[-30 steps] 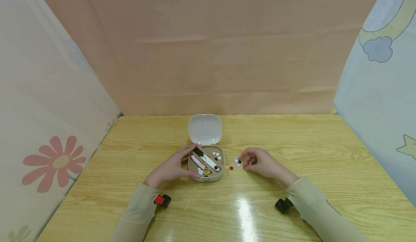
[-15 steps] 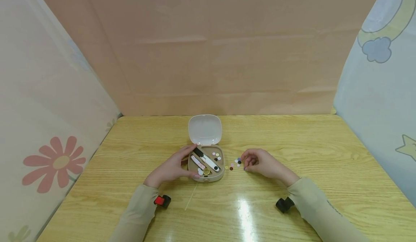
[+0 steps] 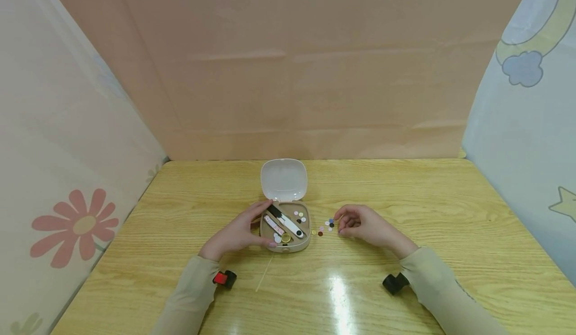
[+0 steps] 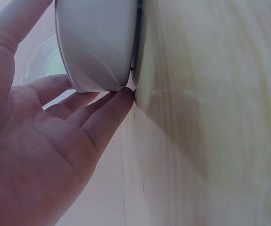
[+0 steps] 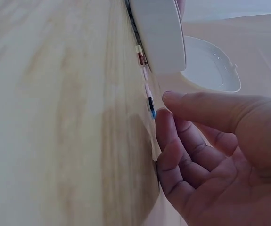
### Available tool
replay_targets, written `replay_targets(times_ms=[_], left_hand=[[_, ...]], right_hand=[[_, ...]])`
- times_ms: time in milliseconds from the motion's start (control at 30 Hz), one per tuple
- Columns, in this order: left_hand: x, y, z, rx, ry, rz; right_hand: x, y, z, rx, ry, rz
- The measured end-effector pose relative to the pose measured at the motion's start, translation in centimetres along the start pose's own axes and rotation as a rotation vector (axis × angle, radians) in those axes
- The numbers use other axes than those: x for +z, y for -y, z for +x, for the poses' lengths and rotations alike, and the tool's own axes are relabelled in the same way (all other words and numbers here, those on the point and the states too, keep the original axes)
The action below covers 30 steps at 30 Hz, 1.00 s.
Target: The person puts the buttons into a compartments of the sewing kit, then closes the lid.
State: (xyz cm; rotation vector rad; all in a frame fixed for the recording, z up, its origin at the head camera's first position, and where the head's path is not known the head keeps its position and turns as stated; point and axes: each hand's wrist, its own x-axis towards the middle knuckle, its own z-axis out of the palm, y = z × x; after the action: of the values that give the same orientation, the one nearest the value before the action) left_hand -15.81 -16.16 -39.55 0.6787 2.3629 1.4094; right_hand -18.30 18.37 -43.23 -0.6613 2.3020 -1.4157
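Box (image 3: 297,248), pale and round-cornered, with its lid (image 3: 284,180) open

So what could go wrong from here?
The right hand is right beside the loose buttons, so it might scatter some. If the left hand tilts the open case, the small buttons inside could spill. A jolt might also swing the raised lid shut.

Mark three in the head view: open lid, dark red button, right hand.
Open lid (image 3: 284,179), head view: middle of its inner face.
Dark red button (image 3: 320,234), head view: its top face.
Right hand (image 3: 366,225), head view: middle of the hand.
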Motion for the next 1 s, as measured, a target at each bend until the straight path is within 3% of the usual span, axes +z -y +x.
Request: replay_targets(times_ms=[633,1000], left_hand=[[0.0,-0.1,0.0,-0.014,0.001,-0.002],[0.0,0.1,0.0,-0.003,0.002,-0.010]], right_hand=[[-0.8,-0.3,0.2,-0.026,-0.039,0.076],[-1.5,0.0,0.6,-0.012,-0.070,0.202]])
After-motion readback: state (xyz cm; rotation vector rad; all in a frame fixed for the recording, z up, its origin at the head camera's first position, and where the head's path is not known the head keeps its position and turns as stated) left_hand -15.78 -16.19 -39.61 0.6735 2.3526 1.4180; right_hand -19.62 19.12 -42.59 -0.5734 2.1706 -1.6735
